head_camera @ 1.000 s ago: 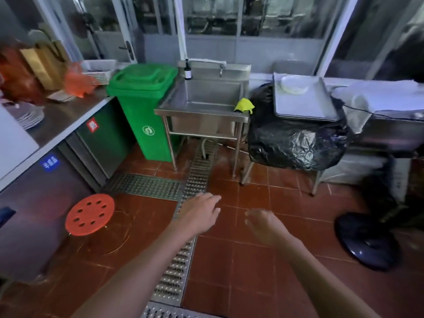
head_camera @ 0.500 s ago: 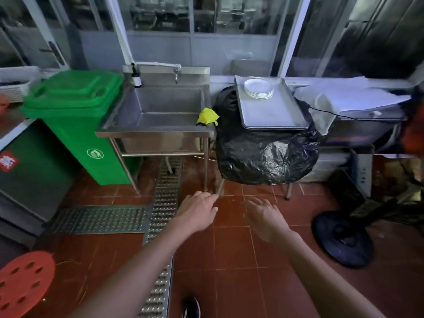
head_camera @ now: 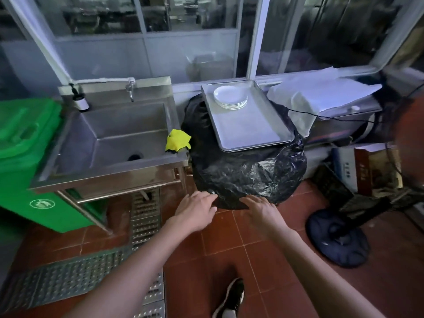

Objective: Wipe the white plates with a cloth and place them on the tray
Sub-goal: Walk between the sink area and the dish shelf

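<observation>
A stack of white plates [head_camera: 230, 97] sits at the far left corner of a metal tray [head_camera: 250, 127]. The tray lies on top of a bulky object wrapped in black plastic [head_camera: 247, 173]. A yellow cloth [head_camera: 177, 140] is draped on the right rim of the steel sink [head_camera: 110, 136]. My left hand [head_camera: 195, 211] and my right hand [head_camera: 261, 212] are stretched out in front of me, fingers relaxed and holding nothing, near the lower front of the black plastic.
A green wheeled bin [head_camera: 25, 161] stands left of the sink. A soap bottle [head_camera: 80, 101] and tap [head_camera: 130, 88] are at the sink's back. A fan base [head_camera: 337, 237] sits on the red tile floor at right. A metal drain grate [head_camera: 144, 216] runs along the floor.
The view has swung right and moved closer to the sink and tray. Both empty hands have stayed stretched forward and now reach the black plastic.
</observation>
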Action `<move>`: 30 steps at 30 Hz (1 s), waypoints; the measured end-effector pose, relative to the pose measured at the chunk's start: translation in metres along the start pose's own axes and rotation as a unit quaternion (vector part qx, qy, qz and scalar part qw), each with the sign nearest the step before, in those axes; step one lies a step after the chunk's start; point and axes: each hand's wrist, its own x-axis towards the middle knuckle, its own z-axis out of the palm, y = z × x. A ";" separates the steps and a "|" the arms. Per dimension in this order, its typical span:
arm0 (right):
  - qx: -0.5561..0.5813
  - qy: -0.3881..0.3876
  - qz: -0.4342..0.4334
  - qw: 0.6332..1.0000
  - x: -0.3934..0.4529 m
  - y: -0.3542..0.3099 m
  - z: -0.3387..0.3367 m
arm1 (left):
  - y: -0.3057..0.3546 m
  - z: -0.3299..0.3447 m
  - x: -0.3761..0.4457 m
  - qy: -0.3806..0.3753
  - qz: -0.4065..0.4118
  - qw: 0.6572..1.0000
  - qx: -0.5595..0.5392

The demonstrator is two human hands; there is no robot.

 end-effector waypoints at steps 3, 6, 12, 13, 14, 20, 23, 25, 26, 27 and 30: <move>0.022 0.007 0.003 1.000 0.051 0.021 -0.010 | -0.006 -0.007 0.056 -0.002 0.002 1.000 0.003; 0.043 0.019 0.002 0.999 0.103 0.041 -0.030 | -0.013 -0.021 0.109 -0.002 -0.010 1.000 -0.001; 0.059 0.024 -0.009 0.998 0.197 0.068 -0.072 | -0.028 -0.045 0.195 0.022 -0.040 0.999 -0.028; 0.064 0.022 -0.007 0.998 0.208 0.072 -0.076 | -0.029 -0.048 0.207 0.021 -0.042 0.998 -0.030; 0.066 0.017 -0.008 0.998 0.220 0.075 -0.079 | -0.031 -0.050 0.220 0.021 -0.041 0.998 -0.031; 0.064 0.005 -0.002 0.998 0.300 0.103 -0.086 | -0.048 -0.054 0.306 0.032 -0.042 0.996 -0.066; 0.065 0.002 0.016 0.998 0.344 0.110 -0.094 | -0.064 -0.057 0.355 0.038 -0.045 0.993 -0.104; 0.066 0.010 0.024 0.998 0.371 0.113 -0.102 | -0.075 -0.060 0.384 0.038 -0.039 0.990 -0.128; 0.064 0.016 0.030 0.997 0.389 0.115 -0.106 | -0.083 -0.063 0.404 0.037 -0.036 0.988 -0.142; 0.064 0.021 0.033 0.997 0.400 0.115 -0.111 | -0.087 -0.067 0.417 0.039 -0.035 0.986 -0.157; 0.079 0.040 0.051 0.995 0.442 0.118 -0.123 | -0.104 -0.078 0.465 0.039 -0.039 0.976 -0.211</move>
